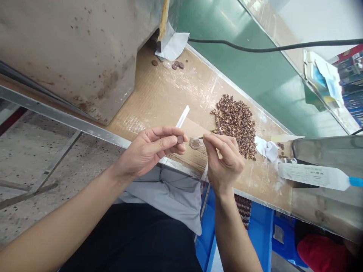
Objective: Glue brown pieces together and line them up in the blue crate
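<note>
My left hand [151, 149] is closed in a pinch on a small brown round disc [180, 139] at its fingertips, above the near edge of the cardboard-covered bench [159, 98]. My right hand [224, 158] is also pinched shut, holding a thin stick-like tool whose tip points at a small clear round piece [195, 143] lying between the two hands. A white strip [183, 116] lies on the bench just behind my left fingers. A heap of small brown parts [235, 122] sits behind my right hand.
A few brown discs and a clear one [172, 65] lie at the far end by white paper. A white tube with a blue cap [314, 176] and crumpled white tissue [266, 148] lie to the right. A blue bin [261, 226] stands below the bench. A black cable [269, 48] crosses the green surface.
</note>
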Action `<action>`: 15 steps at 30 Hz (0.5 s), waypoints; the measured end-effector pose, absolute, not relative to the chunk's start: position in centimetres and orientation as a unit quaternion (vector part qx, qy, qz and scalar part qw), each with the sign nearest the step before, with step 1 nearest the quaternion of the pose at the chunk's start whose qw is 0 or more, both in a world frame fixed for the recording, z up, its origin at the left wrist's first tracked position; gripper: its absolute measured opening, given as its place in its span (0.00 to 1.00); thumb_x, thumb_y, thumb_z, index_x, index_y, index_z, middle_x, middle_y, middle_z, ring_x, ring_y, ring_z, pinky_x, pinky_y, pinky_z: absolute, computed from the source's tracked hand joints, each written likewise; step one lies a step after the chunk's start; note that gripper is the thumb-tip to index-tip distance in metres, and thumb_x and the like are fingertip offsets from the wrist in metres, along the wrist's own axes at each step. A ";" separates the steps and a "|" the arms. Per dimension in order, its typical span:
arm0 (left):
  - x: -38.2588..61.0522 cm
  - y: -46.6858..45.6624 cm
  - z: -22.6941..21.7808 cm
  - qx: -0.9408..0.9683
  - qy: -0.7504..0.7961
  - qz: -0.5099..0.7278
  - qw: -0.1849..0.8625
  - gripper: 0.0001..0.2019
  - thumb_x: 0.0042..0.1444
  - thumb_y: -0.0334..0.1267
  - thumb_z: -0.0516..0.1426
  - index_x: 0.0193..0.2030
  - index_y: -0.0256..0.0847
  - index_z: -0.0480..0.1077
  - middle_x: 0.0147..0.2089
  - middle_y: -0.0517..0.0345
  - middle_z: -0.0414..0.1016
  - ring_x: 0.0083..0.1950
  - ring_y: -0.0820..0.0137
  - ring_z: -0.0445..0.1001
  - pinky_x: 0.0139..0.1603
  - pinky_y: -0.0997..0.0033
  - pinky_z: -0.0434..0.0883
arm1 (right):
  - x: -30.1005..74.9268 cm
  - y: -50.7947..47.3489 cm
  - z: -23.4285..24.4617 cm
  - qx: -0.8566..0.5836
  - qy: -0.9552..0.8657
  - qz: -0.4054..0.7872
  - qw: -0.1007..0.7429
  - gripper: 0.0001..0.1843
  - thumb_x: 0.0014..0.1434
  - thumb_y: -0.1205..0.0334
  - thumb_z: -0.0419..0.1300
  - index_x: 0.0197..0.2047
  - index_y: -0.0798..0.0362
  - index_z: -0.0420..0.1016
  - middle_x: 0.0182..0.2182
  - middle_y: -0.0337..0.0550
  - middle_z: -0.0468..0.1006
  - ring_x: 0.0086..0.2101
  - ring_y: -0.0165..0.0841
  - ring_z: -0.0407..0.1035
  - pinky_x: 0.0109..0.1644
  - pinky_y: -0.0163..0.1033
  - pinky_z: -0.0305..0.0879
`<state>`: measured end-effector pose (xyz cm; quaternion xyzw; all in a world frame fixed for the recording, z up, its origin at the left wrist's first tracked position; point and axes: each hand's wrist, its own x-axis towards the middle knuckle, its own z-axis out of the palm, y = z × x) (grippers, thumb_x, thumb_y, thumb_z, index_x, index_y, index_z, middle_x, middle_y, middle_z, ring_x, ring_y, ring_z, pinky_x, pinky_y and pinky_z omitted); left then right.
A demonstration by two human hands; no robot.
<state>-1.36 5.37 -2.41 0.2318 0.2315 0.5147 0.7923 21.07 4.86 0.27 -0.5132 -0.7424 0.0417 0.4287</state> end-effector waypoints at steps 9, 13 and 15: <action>-1.4 5.1 -2.3 0.233 0.258 0.500 0.793 0.08 0.66 0.34 0.73 0.51 0.40 0.89 0.50 0.49 0.90 0.44 0.69 0.88 0.51 0.74 0.86 | 21.1 4.3 1.6 -0.519 -0.717 0.016 0.466 0.11 0.74 0.69 0.69 0.51 0.42 0.89 0.44 0.40 0.90 0.44 0.41 0.85 0.51 0.52 0.83; -0.9 5.0 -2.2 0.212 0.251 0.480 0.813 0.09 0.64 0.36 0.75 0.50 0.40 0.90 0.50 0.50 0.91 0.43 0.69 0.89 0.51 0.76 0.86 | 21.2 3.1 3.6 -0.535 -0.666 0.041 0.518 0.13 0.72 0.71 0.70 0.52 0.42 0.89 0.43 0.41 0.90 0.44 0.41 0.85 0.50 0.52 0.83; -0.4 4.9 -2.2 0.190 0.233 0.468 0.831 0.09 0.63 0.36 0.76 0.49 0.40 0.90 0.48 0.52 0.91 0.42 0.71 0.89 0.49 0.78 0.86 | 21.1 2.4 4.2 -0.542 -0.643 0.080 0.535 0.13 0.72 0.71 0.70 0.52 0.42 0.89 0.44 0.41 0.90 0.46 0.41 0.85 0.51 0.51 0.83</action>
